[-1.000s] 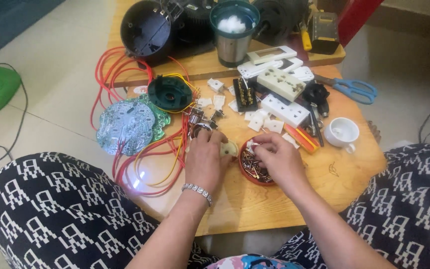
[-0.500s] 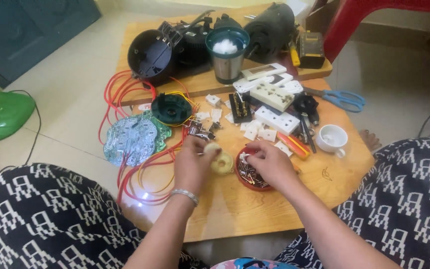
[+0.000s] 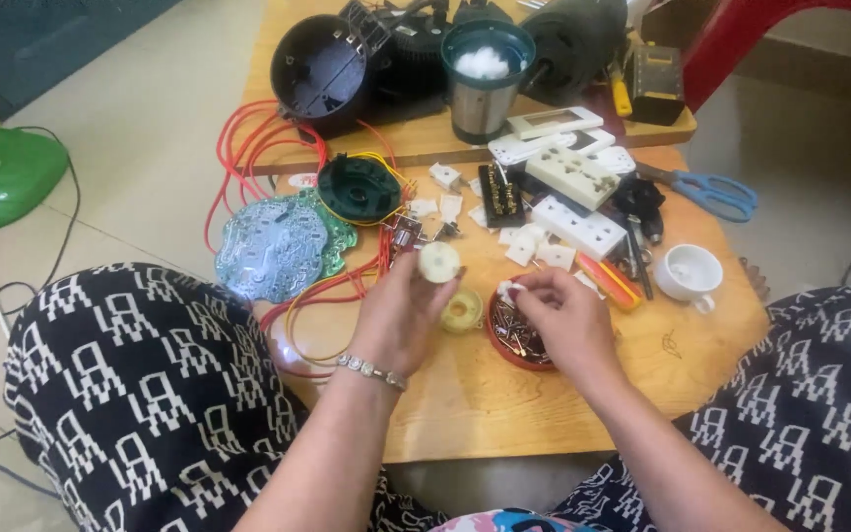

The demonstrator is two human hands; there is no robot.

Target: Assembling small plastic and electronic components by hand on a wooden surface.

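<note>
One round cream disc is held up in the left hand, a small white piece pinched by the right hand.
Both hands are closed on their parts above one red dish of screws. A second cream ring lies between them on the wooden table. Behind are seen two white socket strips, one blue pair of scissors, one white cup, one circuit board and red wires.

round cream disc — pale, flat, face up toward the camera, held raised above the tabletop near its middle | small white piece — tiny, pinched over the dish | red dish — shallow, round, full of small metal screws, flat on the tabletop toward the near edge
</note>
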